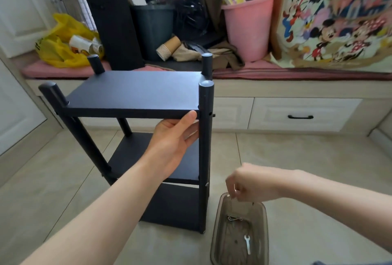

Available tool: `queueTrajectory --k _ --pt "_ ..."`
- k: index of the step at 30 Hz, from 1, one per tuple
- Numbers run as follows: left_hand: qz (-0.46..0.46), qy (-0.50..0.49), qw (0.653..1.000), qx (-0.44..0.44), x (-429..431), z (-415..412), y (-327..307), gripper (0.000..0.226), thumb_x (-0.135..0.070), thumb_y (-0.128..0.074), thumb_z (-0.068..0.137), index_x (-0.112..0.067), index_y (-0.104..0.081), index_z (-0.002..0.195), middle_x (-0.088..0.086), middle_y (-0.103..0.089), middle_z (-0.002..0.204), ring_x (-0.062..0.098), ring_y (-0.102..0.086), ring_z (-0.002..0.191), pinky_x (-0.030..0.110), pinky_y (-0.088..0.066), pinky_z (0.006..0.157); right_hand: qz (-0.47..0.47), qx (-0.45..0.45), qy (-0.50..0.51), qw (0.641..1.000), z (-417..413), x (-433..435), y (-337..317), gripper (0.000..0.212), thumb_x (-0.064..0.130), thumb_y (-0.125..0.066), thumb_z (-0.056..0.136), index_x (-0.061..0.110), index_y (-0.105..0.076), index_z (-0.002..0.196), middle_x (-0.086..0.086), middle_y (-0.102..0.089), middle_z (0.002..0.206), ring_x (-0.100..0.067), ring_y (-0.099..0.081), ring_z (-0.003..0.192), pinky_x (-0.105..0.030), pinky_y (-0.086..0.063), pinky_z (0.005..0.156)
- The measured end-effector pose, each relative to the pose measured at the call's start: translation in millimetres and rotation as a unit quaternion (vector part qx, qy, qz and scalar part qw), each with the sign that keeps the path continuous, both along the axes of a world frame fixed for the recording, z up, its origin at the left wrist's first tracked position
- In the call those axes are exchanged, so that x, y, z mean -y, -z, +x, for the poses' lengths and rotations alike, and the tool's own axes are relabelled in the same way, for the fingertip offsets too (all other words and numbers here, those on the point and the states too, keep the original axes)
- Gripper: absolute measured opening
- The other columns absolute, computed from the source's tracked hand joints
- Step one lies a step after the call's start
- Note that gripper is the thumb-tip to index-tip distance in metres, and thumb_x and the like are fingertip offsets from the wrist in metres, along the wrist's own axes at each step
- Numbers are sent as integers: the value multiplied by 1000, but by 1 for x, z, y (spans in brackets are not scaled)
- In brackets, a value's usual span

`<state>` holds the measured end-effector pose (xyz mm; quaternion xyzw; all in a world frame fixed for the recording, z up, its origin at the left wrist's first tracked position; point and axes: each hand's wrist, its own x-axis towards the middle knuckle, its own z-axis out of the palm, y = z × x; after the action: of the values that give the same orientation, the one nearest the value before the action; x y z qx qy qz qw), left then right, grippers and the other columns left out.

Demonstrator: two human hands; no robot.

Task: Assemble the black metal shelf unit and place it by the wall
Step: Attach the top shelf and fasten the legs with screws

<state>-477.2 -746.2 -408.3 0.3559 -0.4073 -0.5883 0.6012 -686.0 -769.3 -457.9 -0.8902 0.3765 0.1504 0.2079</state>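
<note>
Under the top shelf [135, 90], the left hand [174, 135] grips, palm up.

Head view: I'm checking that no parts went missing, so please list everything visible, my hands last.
shelf unit: one, black, on the tiled floor, centre.
tray: one, smoky translucent, floor right of the unit.
wrench: one, silver, in the tray.
screws: a few, dark, tray's far end.
bucket: one, pink, on the bench.
bin: one, dark grey, on the bench.
bag: one, yellow, bench's left end.
left hand: grips the unit's top front edge.
right hand: over the tray, fingers pinch a small part.
</note>
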Motion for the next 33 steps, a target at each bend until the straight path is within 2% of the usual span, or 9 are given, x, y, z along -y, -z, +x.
queueTrajectory --k 2,4,8,11,16,23,26,29,33 --pt "3 -9 1000 4 0 0 -1 24 -22 -63 86 -13 -73 106 10 -73 119 30 -67 116 46 -47 108 -11 111 37 993 -5 -3 -22 18 13 -58 90 25 -70 96 8 -71 87 -6 -66 79 -22 -55 72" --pt "1 -14 1000 -3 1 0 -1 22 -22 -63 85 -14 -73 104 9 -74 117 29 -68 115 46 -48 106 -35 236 66 969 -6 -6 -43 16 7 -61 88 21 -70 92 9 -72 86 -4 -67 80 -17 -53 72" --pt "-12 -15 999 -29 2 0 -3 28 -19 -61 87 -6 -68 111 14 -72 120 29 -68 116 42 -52 103 -54 471 125 872 0 -18 -78 21 -6 -63 85 13 -68 87 2 -73 80 -15 -70 79 -30 -58 73" --pt "-15 -14 999 -41 1 -2 -4 30 -17 -61 86 -5 -68 113 16 -72 120 30 -68 116 38 -54 101 -58 547 147 822 3 -23 -87 22 -8 -64 85 14 -67 89 -1 -75 80 -16 -71 75 -33 -59 73" --pt "-18 -13 999 -40 3 -3 -2 23 -19 -61 86 -12 -72 105 15 -72 121 33 -67 116 47 -50 105 -83 588 155 789 9 -22 -90 21 -7 -68 84 13 -68 89 1 -76 80 -14 -73 76 -21 -55 75" --pt "-25 -16 999 -22 7 -2 0 28 -22 -62 87 -11 -69 111 16 -71 123 37 -65 119 61 -44 107 -75 591 152 789 13 -19 -89 20 -7 -70 83 12 -67 87 1 -76 80 -12 -73 74 -19 -55 74" --pt "-21 -11 999 -25 7 -4 -1 28 -23 -62 87 -12 -70 111 17 -70 123 38 -65 119 61 -45 107 -81 582 145 796 13 -20 -88 19 -5 -72 82 13 -68 88 2 -76 82 -13 -74 76 -20 -55 75" --pt "-17 -3 999 -28 5 -8 -2 20 -23 -61 88 -18 -77 99 14 -72 119 34 -67 116 55 -50 104 -90 571 142 803 15 -21 -86 18 0 -74 82 16 -68 87 4 -76 83 -14 -74 77 -22 -57 76" --pt "-17 -4 999 -28 4 -10 -3 20 -23 -60 88 -17 -78 98 14 -73 117 31 -68 115 48 -52 101 -79 583 171 790 17 -17 -85 14 2 -72 84 14 -67 88 3 -77 82 -18 -73 71 -26 -58 74"
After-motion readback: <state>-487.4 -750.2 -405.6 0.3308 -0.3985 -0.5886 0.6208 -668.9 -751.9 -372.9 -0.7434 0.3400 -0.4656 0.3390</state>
